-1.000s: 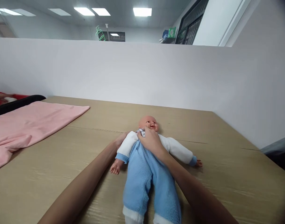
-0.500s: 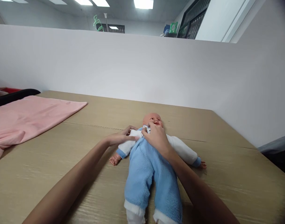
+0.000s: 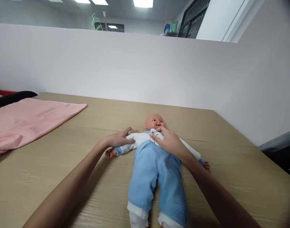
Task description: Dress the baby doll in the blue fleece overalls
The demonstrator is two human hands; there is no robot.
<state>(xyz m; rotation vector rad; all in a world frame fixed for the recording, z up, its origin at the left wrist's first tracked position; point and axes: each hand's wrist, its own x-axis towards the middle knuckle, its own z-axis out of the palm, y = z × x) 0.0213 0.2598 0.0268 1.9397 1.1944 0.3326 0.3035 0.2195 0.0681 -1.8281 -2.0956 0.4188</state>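
Note:
A baby doll (image 3: 154, 164) in a blue fleece suit with white sleeves lies on its back on the wooden table (image 3: 64, 164), head pointing away from me. My left hand (image 3: 118, 139) rests on the doll's white sleeve near its shoulder, fingers curled over the fabric. My right hand (image 3: 170, 142) lies on the doll's chest just under the chin, fingertips on the white patch at the collar. Both doll arms stretch out sideways.
A pink cloth (image 3: 28, 120) is spread over the table's far left. A black and red object (image 3: 12, 96) shows behind it. A white partition wall (image 3: 135, 69) runs along the table's back and right sides.
My left hand slid out from under the doll's shoulder onto its sleeve and spread that arm outward. My right hand shifted right on the chest, uncovering the collar patch.

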